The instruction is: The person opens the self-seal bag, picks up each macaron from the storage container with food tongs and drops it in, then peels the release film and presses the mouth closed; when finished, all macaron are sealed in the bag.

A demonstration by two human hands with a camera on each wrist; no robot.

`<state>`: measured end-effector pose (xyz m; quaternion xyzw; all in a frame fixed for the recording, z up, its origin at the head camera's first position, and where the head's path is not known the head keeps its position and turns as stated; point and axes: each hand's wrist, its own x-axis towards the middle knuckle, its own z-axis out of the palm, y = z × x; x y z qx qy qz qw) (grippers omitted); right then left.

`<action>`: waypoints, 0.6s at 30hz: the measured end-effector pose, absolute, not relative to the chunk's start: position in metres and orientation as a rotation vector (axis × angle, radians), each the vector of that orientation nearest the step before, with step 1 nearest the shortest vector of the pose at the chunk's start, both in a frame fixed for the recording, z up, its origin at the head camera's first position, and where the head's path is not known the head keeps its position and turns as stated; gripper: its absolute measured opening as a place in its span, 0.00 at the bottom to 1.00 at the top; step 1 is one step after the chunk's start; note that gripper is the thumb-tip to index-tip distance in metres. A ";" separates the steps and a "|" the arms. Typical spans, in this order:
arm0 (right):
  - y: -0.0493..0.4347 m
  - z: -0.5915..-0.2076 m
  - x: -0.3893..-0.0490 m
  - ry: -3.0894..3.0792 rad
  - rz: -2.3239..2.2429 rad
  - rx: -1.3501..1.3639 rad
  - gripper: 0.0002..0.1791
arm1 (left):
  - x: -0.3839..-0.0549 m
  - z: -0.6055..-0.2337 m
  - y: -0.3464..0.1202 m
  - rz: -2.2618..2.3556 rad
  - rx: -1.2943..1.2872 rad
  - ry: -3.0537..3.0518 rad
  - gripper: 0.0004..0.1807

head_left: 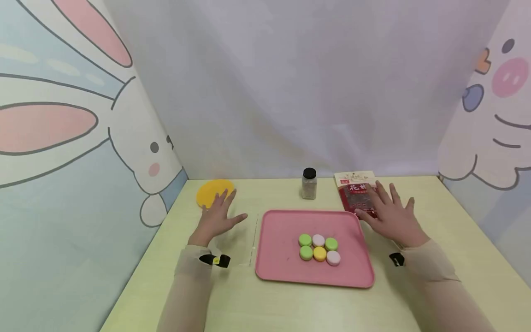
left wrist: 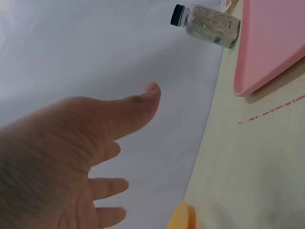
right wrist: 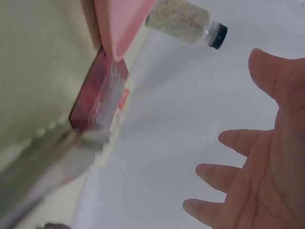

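Observation:
My left hand (head_left: 216, 217) is held above the left side of the table, fingers spread and holding nothing. Nearest to it lies a flat yellow disc (head_left: 206, 193), partly hidden behind the fingers. Over the right side, my right hand (head_left: 394, 216) is also spread and holds nothing. It covers part of a red and white packet (head_left: 356, 196). Between the hands is a pink tray (head_left: 282, 230). Several small macarons sit in two rows on it, among them a yellow macaron (head_left: 319, 253), a green macaron (head_left: 304, 240) and a pale pink macaron (head_left: 333, 257).
A clear jar (head_left: 309, 188) with a black lid and grainy contents stands upright behind the tray. In the right wrist view a blurred grey-green object (right wrist: 52, 171) lies near the packet; its kind is unclear. Walls with cartoon animals flank the table, and a pale sheet (head_left: 282, 92) hangs behind.

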<state>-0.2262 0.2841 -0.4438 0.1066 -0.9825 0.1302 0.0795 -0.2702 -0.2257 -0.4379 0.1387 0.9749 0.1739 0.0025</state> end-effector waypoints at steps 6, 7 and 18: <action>0.316 -0.439 -0.199 -2.961 0.446 0.274 0.54 | -0.259 -0.431 -0.231 0.833 0.533 2.819 0.40; 0.322 -0.441 -0.194 -2.972 0.449 0.265 0.56 | -0.259 -0.432 -0.232 0.824 0.515 2.809 0.39; 0.354 -0.480 -0.162 -3.141 0.546 0.073 0.72 | -0.261 -0.477 -0.233 0.663 0.502 2.717 0.41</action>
